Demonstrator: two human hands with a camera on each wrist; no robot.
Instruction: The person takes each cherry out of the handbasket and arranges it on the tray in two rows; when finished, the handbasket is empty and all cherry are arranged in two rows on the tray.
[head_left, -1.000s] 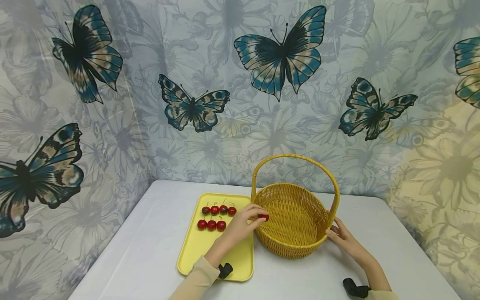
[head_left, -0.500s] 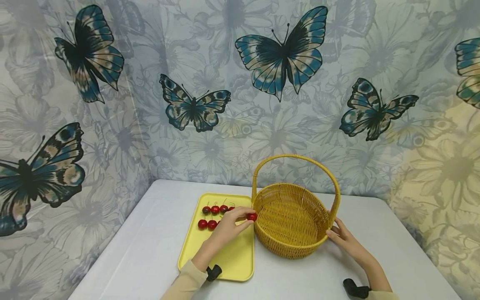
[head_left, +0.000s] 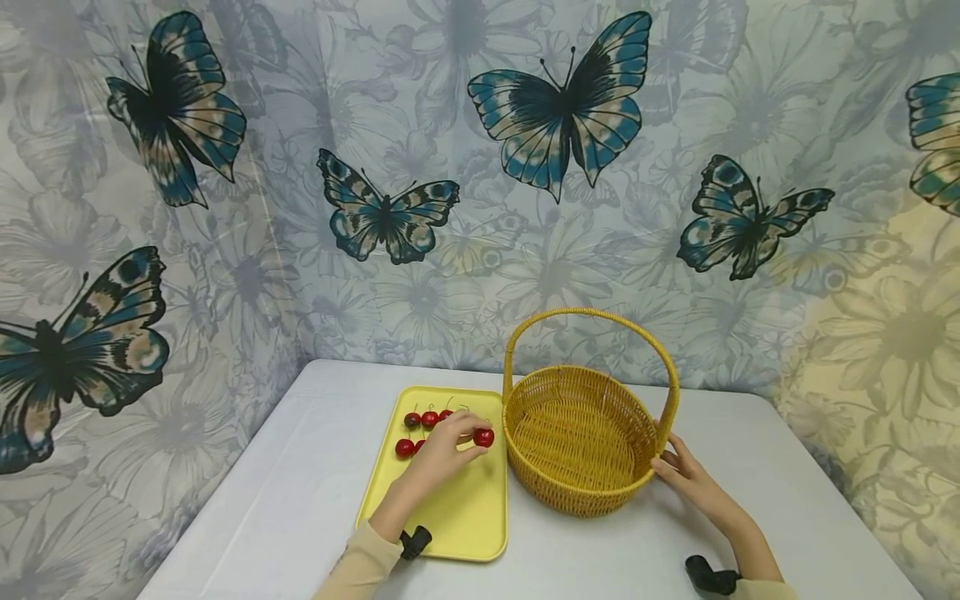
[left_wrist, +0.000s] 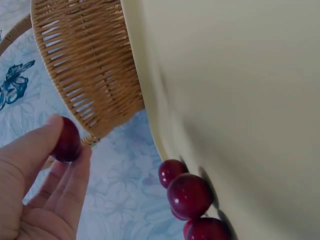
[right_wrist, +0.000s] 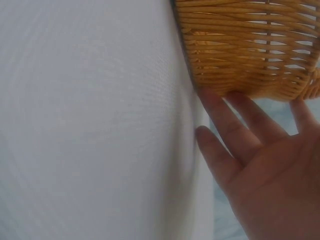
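Observation:
My left hand (head_left: 442, 450) pinches a dark red cherry (head_left: 483, 437) between thumb and fingers, above the yellow tray (head_left: 450, 533). In the left wrist view the same cherry (left_wrist: 67, 141) shows at the fingertips. Several more cherries (head_left: 405, 448) with stems lie in two rows on the tray, some hidden behind that hand. To the right of the tray stands a round wicker basket (head_left: 581, 437) with a tall arched handle; no cherry shows inside it. My right hand (head_left: 693, 483) rests against the basket's right side, fingers extended and touching the weave in the right wrist view.
A white-covered table (head_left: 300, 483) bears the tray and basket. The basket handle (head_left: 590, 312) arches high over its opening. Behind the table hangs a butterfly-patterned cloth (head_left: 390, 317). Black wrist mounts (head_left: 711, 577) sit on both wrists.
My left hand has moved left with the cherry, from over the basket's left rim back over the tray. The right hand and basket have stayed still.

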